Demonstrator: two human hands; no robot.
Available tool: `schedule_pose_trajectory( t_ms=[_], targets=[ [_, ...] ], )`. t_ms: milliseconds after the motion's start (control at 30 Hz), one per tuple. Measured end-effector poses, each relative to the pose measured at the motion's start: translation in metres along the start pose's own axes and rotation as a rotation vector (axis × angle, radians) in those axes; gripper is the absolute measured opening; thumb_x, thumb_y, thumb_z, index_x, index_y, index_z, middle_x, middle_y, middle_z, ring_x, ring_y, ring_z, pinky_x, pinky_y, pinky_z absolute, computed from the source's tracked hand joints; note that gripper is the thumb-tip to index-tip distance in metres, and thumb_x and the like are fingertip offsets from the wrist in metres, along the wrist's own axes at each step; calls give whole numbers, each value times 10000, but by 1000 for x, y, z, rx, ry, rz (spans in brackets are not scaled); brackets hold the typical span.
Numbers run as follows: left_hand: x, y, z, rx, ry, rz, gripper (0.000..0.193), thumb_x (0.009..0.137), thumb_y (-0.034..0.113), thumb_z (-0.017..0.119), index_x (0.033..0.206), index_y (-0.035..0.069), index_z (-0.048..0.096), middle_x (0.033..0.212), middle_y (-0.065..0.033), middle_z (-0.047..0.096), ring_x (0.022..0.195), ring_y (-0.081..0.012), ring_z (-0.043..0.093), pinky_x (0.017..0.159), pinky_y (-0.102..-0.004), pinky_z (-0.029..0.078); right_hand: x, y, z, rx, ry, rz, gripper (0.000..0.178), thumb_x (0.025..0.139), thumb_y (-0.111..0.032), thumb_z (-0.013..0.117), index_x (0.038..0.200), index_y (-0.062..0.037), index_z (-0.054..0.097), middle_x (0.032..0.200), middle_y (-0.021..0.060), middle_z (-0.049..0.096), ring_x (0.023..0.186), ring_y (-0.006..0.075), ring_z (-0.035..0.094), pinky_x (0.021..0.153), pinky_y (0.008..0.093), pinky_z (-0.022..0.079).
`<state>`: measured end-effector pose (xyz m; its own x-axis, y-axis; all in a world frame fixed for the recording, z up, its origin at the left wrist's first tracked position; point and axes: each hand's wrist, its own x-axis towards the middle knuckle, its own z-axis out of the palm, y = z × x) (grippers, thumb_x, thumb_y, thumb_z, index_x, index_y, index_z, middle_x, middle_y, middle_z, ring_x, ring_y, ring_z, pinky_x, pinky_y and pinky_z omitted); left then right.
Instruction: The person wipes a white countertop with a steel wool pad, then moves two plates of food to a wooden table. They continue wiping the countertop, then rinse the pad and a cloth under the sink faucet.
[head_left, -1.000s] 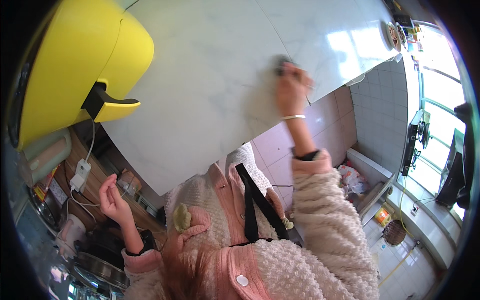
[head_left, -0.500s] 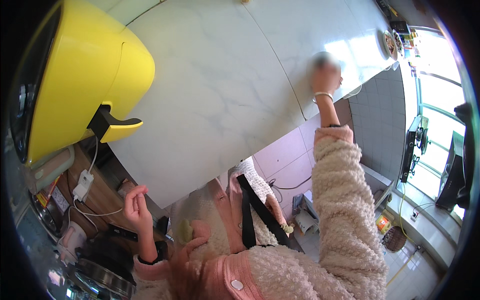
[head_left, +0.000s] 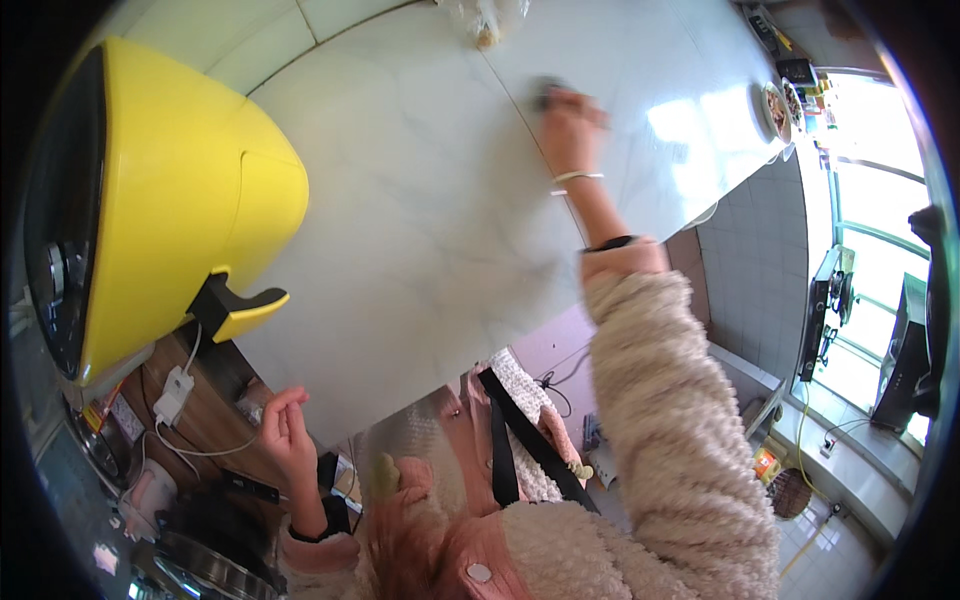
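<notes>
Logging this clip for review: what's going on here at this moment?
A person leans over a pale marble-look counter. Their right hand is stretched far out, pressing a small dark pad to the surface; the hand is blurred. The left hand hangs empty, fingers loosely curled, off the counter's near edge below a large yellow appliance. A plate of food sits at the counter's far right.

The right arm stretches far forward in a fluffy cream sleeve, wrist bare but for a thin bangle and a dark band, its right hand (head_left: 568,122) pressed palm-down, fingers curled and blurred. The left hand (head_left: 287,430) hangs low and loose, fingers half bent, holding nothing, a dark band at the wrist.
</notes>
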<state>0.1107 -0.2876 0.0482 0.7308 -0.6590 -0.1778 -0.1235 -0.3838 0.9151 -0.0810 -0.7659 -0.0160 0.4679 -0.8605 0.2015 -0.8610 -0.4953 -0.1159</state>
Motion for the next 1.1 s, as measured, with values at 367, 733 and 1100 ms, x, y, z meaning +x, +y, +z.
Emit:
schedule_pose_trajectory(
  t_ms=[367,733,1100],
  targets=[
    [25,53,57,61,-24,5,138,899,1,530,1023,-46,566,1007,-120,594,895,-185,590,815,-281,482,-5,-174,33,396,127,-426,276,755,-94,529,1023,-50,583,988,86,504,1005,285,472,866,414,384],
    [317,223,371,15,327,265,999,776,288,742,1408,-108,77,1472,-260,190,1356,-316,252,1088,-386,242,72,150,-20,37,100,-164,288,769,-94,508,1051,-105,570,1027,99,548,965,300,525,821,459,416],
    [249,273,207,-506,585,179,210,896,195,584,986,5,585,866,-33,555,768,-128,521,656,-245,429,166,120,41,74,249,-98,240,827,-164,493,1049,-108,567,1035,110,548,945,326,528,765,462,448]
  ],
)
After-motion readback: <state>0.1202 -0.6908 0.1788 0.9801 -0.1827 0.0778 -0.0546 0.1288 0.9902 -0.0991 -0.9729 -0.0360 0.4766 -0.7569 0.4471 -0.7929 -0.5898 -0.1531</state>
